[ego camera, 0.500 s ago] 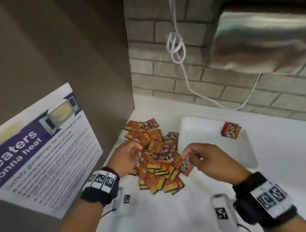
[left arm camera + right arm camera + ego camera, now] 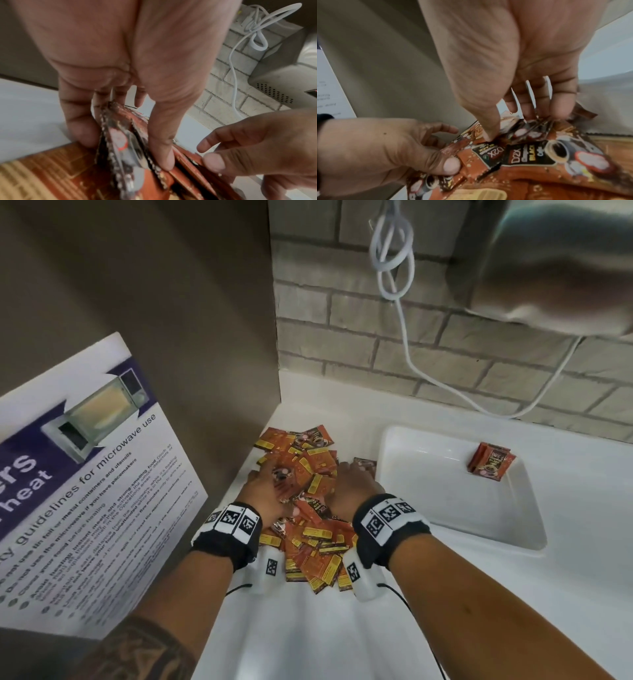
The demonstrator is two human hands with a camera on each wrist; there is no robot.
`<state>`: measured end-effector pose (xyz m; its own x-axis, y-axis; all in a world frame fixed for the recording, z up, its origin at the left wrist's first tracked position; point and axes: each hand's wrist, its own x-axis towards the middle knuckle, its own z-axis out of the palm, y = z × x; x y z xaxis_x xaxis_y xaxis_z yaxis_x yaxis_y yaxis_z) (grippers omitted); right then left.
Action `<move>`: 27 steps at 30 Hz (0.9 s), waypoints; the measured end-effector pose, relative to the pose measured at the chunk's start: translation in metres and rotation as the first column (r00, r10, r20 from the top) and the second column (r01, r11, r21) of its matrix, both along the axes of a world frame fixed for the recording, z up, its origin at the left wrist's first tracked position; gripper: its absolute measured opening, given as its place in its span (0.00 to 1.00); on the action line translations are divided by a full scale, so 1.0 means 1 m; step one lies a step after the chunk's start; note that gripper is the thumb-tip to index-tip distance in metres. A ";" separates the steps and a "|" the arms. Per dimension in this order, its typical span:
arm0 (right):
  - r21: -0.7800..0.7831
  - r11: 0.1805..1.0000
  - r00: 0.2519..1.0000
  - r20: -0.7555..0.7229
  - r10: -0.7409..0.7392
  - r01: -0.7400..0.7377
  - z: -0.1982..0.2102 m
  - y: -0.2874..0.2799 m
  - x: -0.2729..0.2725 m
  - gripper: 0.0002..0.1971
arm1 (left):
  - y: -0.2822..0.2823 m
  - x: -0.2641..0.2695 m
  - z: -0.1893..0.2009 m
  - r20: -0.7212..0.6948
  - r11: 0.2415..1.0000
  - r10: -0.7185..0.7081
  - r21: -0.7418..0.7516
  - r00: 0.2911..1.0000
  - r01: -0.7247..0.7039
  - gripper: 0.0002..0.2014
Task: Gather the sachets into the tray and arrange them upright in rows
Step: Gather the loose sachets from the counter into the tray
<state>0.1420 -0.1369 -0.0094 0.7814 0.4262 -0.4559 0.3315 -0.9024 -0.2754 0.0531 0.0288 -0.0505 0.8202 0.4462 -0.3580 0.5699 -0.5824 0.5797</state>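
A heap of orange-red sachets (image 2: pixel 315 549) lies on the white counter, left of the white tray (image 2: pixel 445 501). A few sachets (image 2: pixel 491 462) stand at the tray's far right corner. Both hands reach into the heap's far half. My left hand (image 2: pixel 274 477) pinches a bunch of sachets (image 2: pixel 120 142) on edge between thumb and fingers. My right hand (image 2: pixel 352 474) is just to its right. In the right wrist view my right hand (image 2: pixel 522 124) pinches a crumpled cluster of sachets (image 2: pixel 530 129) with thumb and fingers.
A brown panel (image 2: pixel 171 337) with a microwave-guidelines poster (image 2: pixel 85 491) closes off the left side. A brick wall (image 2: pixel 342 337) stands behind, with a white cable (image 2: pixel 404 302) hanging down it. A metal appliance (image 2: pixel 565 268) hangs at top right. White counter (image 2: pixel 308 628) lies near me.
Both hands have moved forward from the near side of the heap into its far half. They now sit close together, each gathering sachets.
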 end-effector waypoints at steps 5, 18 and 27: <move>0.127 0.991 0.999 0.034 -0.033 0.028 0.003 -0.001 0.001 0.22 | 0.002 0.001 -0.002 0.100 0.997 0.059 -0.053 0.993 -0.054 0.57; 0.212 0.977 0.971 -0.236 0.037 0.015 0.009 -0.005 -0.006 0.35 | -0.003 -0.008 0.002 0.206 0.990 0.107 -0.110 0.973 -0.085 0.35; 0.299 0.950 0.985 -0.170 -0.039 0.090 0.003 -0.001 -0.010 0.36 | -0.003 -0.012 0.002 0.238 0.980 0.158 -0.157 0.958 -0.122 0.30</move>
<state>0.1321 -0.1381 -0.0067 0.7394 0.5153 -0.4333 0.2042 -0.7849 -0.5850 0.0408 0.0253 -0.0484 0.8238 0.5232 -0.2184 0.4681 -0.4104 0.7826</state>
